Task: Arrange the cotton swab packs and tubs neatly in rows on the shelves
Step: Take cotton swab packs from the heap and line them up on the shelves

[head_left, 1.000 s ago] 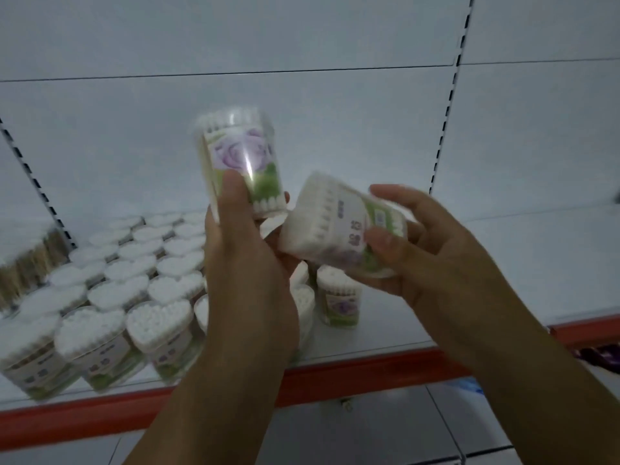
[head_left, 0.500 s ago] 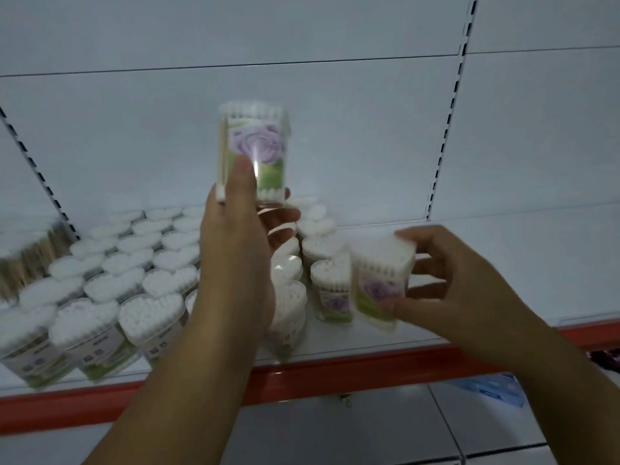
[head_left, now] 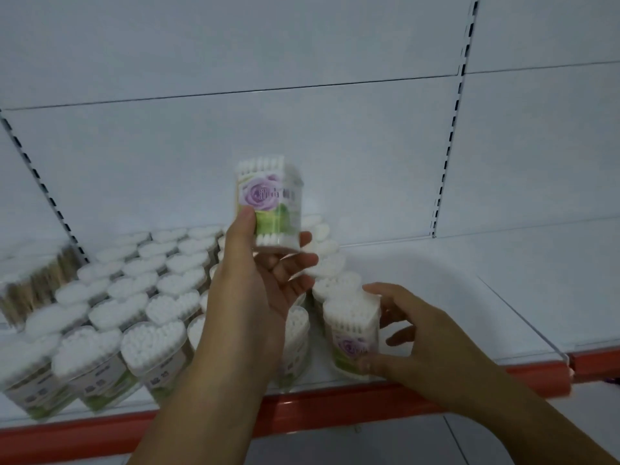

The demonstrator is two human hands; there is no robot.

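A front tub is gripped upright by the right hand at the front edge of the shelf, heading the rightmost row. It should be squared with its neighbours and label faced forward before release. A raised tub is pinched by the left hand above the rows.

I see that the right hand has brought the front tub down. It was tipped in the air, and now it stands straight on the shelf, at the front of a row. The left hand has turned the raised tub from leaning to straight.
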